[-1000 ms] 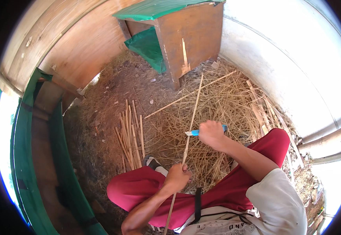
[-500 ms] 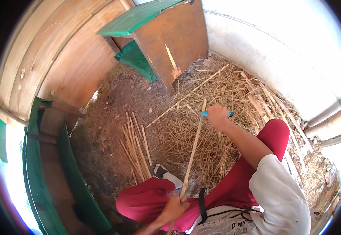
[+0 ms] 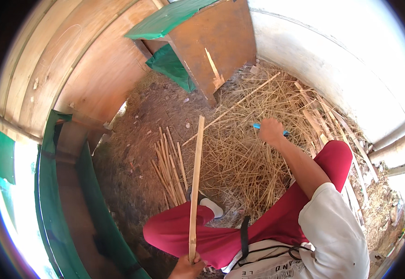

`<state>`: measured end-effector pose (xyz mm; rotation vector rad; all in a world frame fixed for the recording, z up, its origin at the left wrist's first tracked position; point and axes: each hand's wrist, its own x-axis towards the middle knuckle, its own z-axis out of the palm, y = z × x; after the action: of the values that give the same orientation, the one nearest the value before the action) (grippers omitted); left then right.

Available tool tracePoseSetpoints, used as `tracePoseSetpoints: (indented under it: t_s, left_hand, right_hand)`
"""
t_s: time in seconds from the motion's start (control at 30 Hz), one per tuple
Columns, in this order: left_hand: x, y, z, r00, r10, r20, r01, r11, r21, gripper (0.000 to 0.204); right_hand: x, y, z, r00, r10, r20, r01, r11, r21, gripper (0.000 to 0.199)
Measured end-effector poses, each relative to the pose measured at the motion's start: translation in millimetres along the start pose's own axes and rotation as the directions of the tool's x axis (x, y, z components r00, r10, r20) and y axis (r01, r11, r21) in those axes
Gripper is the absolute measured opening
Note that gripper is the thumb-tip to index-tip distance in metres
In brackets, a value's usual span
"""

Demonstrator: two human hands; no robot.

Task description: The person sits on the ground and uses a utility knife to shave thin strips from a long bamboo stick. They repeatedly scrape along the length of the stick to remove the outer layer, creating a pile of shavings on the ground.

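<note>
My left hand is at the lower edge, closed round the near end of a long, flat, pale bamboo strip. The strip slants upward away from me, across my left leg, its far end free. Farther off and to the right, my right hand is closed in a fist round a slim blue tool. Only the tool's two ends show; a blade cannot be made out. Tool and strip are apart. Below the right hand lies a thick spread of thin, curly shavings.
A bundle of similar strips lies left of the held one. Longer slats lie by the white wall. Ahead stands a brown wooden box with a green cover; a green-edged trough runs along the left.
My left hand has moved down and left, and the strip's far end has swung left, away from the blue tool. My right hand has shifted slightly right, and the view has turned a little.
</note>
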<state>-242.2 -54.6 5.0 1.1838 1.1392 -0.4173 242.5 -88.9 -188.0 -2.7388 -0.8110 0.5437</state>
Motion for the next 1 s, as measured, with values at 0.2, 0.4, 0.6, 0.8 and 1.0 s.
tracePoseSetpoints:
  t_s: [0.2,0.4,0.6,0.8,1.0]
  left_hand:
    - [61,32,3,0.983,0.115,0.144,-0.094,0.985,-0.145,0.032]
    - [117,123,13,0.894,0.221,0.39,-0.176,0.973,-0.148,0.033]
    - [156,146,28,0.822,0.188,0.537,-0.124,0.98,-0.155,0.025]
    - [175,128,53,0.844,0.509,0.167,-0.529,0.841,0.113,0.026]
    - [182,127,47,0.913,0.401,0.068,-0.407,0.892,0.198,0.032]
  right_hand:
    - [-8,-49,-11,0.938,-0.198,0.283,-0.059,0.716,0.696,0.041]
    - [-77,-81,-64,0.946,-0.28,0.162,-0.064,0.328,0.942,0.04]
    - [-68,-73,-67,0.976,-0.213,-0.032,0.075,0.195,0.978,0.023]
    - [-60,-73,-57,0.974,-0.221,-0.051,0.122,0.321,0.939,0.022]
    - [-75,-71,-70,0.957,-0.291,-0.01,0.259,0.837,0.482,0.025]
